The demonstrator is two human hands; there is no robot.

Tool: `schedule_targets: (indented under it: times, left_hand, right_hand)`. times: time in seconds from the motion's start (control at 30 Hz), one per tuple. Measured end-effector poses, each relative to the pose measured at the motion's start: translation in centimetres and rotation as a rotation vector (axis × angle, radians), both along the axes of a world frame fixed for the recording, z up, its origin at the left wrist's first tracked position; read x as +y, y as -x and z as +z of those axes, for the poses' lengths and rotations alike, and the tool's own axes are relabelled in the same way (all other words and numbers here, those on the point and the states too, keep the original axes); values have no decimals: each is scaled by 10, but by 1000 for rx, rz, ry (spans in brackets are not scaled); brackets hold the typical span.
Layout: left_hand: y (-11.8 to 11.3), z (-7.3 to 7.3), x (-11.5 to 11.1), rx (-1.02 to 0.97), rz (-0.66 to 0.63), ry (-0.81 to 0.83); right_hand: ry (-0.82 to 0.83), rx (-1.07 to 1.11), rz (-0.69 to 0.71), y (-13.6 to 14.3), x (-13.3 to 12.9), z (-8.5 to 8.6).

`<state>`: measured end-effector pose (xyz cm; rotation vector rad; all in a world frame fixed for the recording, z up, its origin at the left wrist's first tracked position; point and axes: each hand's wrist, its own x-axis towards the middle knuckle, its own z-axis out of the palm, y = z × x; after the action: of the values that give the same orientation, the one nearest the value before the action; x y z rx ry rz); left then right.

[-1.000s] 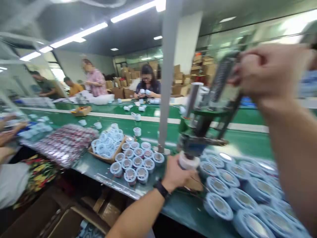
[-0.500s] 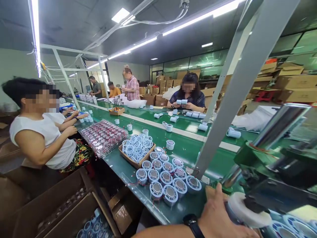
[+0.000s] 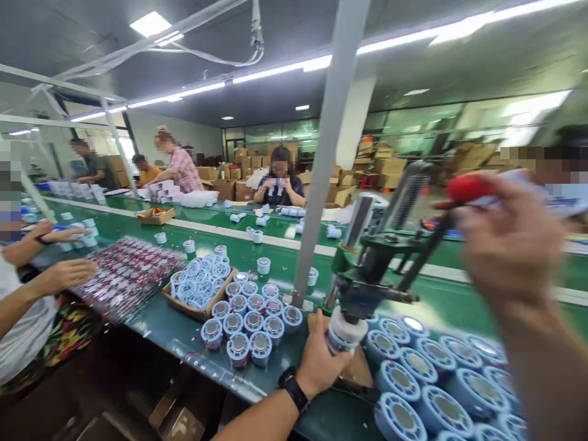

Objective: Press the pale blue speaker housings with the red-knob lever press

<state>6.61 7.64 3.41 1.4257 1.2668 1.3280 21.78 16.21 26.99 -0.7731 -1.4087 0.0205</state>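
Observation:
My left hand (image 3: 320, 357), with a black watch at the wrist, is wrapped round a light-blue round housing (image 3: 339, 344) on a piece of cardboard (image 3: 359, 371). A white ring-shaped pad (image 3: 348, 327) under the head of a green hand press (image 3: 367, 288) bears on the housing's top. At the right, my right hand (image 3: 512, 239) is closed round the red knob (image 3: 468, 187) of the press lever, slightly blurred. Light-blue round units with silver centres (image 3: 418, 365) crowd the bench right of the press. A similar group (image 3: 252, 320) stands to its left.
A cardboard tray of light-blue rings (image 3: 199, 282) sits left of the units, beside a stack of red-wired boards (image 3: 131, 269). A grey post (image 3: 321, 165) rises behind the press. Co-workers sit at left and across the green conveyor belt (image 3: 275, 245).
My view has swung right, bringing the whole press, my right hand on its lever and the right-hand units into sight. My left hand still holds the housing under the press.

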Motion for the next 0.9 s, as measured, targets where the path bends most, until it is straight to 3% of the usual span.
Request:
schedule_targets:
  times: [0.07,0.1,0.17,0.27,0.33,0.43,0.53,0.63,0.77,0.83,0.9]
  left_hand:
    - [7,8,-15,41,-58,-2]
    - [15,12,-24,93,-69,-5]
    - [42,25,-41,288,-14,-49]
    - [112,57,-47,755,234,-178]
    - [172,83,-34,855,373,-155]
    - [255,106,1,999,501,-60]
    - [300,105,29,1156,460,9]
    - [310,91,42,1288,421,39]
    - [311,79,47,1369,435,24]
    - [313,78,49,1371,415,1]
    - [317,79,52,1353,384,-23]
  right_hand:
    - [-46,77,71,1,-27,-29]
    - [-61,146,82,7,-39,-57]
    - [-9,254,27,26,-58,-127]
    - [390,166,-12,51,-72,-225]
    - [617,144,40,60,-74,-259]
    - [678,222,71,65,-69,-267]
    - [584,261,6,68,-68,-260]
    - [502,187,-39,70,-85,-265]
    - [442,-31,-25,60,-134,-281]
    - [430,-92,-38,45,-158,-279]
    - [410,-124,-107,21,-168,-263]
